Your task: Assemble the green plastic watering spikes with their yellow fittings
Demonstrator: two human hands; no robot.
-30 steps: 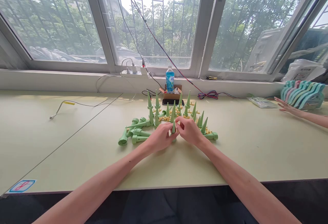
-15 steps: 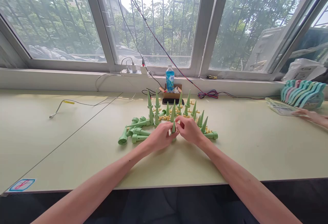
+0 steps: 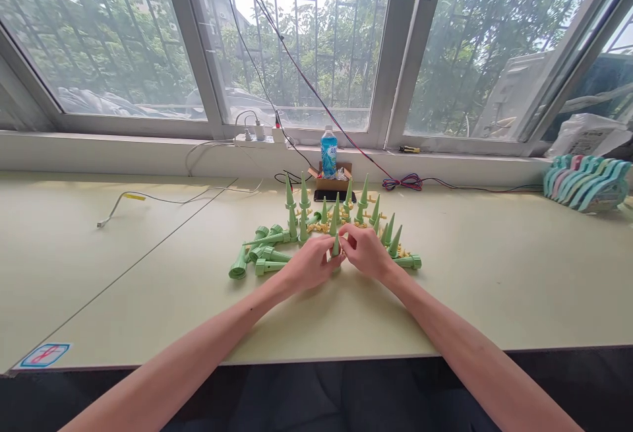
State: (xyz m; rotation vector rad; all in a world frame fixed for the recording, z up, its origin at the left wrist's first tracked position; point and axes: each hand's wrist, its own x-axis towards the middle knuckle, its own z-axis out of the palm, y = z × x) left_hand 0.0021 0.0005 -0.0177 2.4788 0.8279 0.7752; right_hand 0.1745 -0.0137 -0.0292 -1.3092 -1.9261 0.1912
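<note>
1. A blue bottle (image 3: 328, 164) is wearing a label (image 3: 332, 152) with big marks, but they are looking too blurry to read.
2. A sticker (image 3: 45, 355) is lying on the table's (image 3: 123, 313) near left part, showing a red squiggle inside a blue line. I am not managing to tell which letter or number.
3. A see-through bag (image 3: 588, 134) is showing dark print, too tiny for reading.

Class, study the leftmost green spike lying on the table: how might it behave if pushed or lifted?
The leftmost green spike would probably roll in an arc, since it tapers from a wide end. It looks light for its size, because that end appears open and hollow. Pushed rightward, it may knock the neighbouring green spikes lying close by.
</note>
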